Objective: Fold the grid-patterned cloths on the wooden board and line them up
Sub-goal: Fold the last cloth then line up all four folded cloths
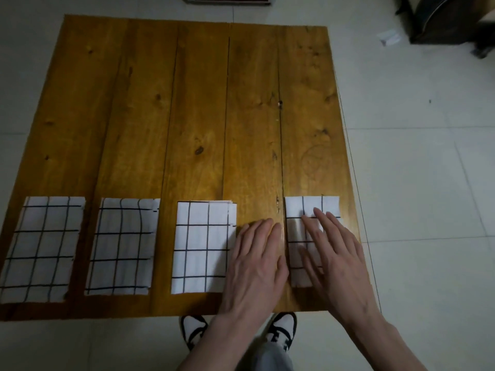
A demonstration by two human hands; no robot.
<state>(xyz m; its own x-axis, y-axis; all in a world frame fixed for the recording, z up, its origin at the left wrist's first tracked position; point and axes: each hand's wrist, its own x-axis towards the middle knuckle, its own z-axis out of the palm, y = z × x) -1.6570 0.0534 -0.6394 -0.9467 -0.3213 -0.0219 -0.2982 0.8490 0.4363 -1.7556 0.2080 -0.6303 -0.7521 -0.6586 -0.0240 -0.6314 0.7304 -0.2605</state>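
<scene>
Several folded white cloths with black grid lines lie in a row along the near edge of the wooden board [192, 108]. From the left: the first cloth [40, 247], the second cloth [122, 245], the third cloth [202, 245]. The rightmost cloth [302, 210] lies near the board's right edge. My right hand [334, 258] lies flat on the rightmost cloth, fingers straight, covering much of it. My left hand [254, 263] rests flat on the bare wood between the third and the rightmost cloth, its edge over the third cloth's right side.
The board sits on a pale tiled floor [428, 183]. My black-and-white shoes [281, 330] show below the near edge. Dark furniture [450, 20] stands at the far right, with a scrap of white paper [388, 38] beside it.
</scene>
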